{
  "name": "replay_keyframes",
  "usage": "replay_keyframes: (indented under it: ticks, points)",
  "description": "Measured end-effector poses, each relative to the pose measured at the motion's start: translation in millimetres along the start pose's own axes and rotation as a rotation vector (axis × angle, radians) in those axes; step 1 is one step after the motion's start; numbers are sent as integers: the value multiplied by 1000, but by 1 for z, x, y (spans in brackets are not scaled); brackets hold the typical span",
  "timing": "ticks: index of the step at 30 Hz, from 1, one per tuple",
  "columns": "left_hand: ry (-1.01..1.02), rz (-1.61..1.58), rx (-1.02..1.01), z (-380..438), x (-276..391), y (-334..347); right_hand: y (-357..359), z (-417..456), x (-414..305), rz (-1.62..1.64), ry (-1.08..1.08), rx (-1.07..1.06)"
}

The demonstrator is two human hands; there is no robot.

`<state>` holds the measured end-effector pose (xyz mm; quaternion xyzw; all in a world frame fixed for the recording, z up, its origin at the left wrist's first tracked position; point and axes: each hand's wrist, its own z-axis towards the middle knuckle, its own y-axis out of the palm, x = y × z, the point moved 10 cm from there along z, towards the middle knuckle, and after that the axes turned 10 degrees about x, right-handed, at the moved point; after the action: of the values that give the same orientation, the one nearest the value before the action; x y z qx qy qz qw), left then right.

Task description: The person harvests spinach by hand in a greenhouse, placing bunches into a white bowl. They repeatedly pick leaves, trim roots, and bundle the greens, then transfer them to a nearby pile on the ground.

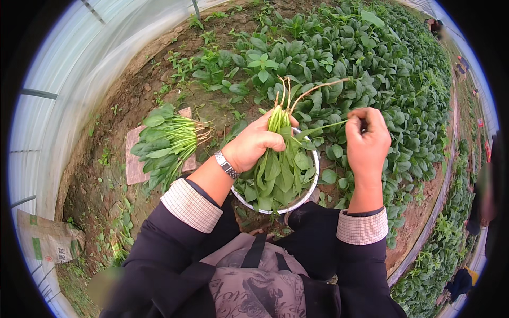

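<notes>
My left hand [258, 139] grips a bunch of spinach [278, 167] by its stems. The pale roots point up and away from me, and the leaves hang down over a white-rimmed bucket [317, 175]. More loose leaves [250, 192] lie in that bucket, which stands between my knees. To the right, my right hand [368, 137] pinches the end of a single stem [332, 125] between thumb and fingertips. That stem stretches across towards the bunch; whether it is still joined to a plant there I cannot tell.
Left of the bucket, a pile of spinach [169, 145] with roots rests on a flat pinkish board [135, 159]. Dense spinach plants [358, 59] grow ahead and right. Plastic greenhouse sheeting [91, 71] curves along the left, near a printed sack [49, 238]. Other people [461, 284] are at the far right.
</notes>
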<state>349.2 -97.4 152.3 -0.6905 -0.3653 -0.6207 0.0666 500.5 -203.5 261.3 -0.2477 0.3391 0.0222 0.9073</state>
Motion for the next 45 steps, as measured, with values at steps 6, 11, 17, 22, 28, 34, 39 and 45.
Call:
replay_keyframes:
  ticks: [6, 11, 17, 22, 28, 34, 39, 45]
  points:
    - [39, 16, 116, 2, 0, -14, 37, -25, -21, 239, 117, -257]
    - [75, -52, 7, 0, -3, -2, 64, -45, -38, 297, 44, -391]
    - [3, -2, -69, -1, -3, -2, 59, -40, -31, 265, 55, -431]
    - [43, -16, -71, -5, 2, 5, 80, -58, -10, 595, 516, -569]
    - [50, -55, -85, -3, 2, 5, 87, -65, -5, 754, 621, -599]
    - [56, -81, -133, -6, 6, 12, 86, -63, 1, 666, 559, -580]
    - [50, -94, -184, -6, 6, 11, 68, -49, 4, 432, 398, -517]
    - [46, -72, -164, -7, 8, 9, 55, -37, 11, 186, 281, -465]
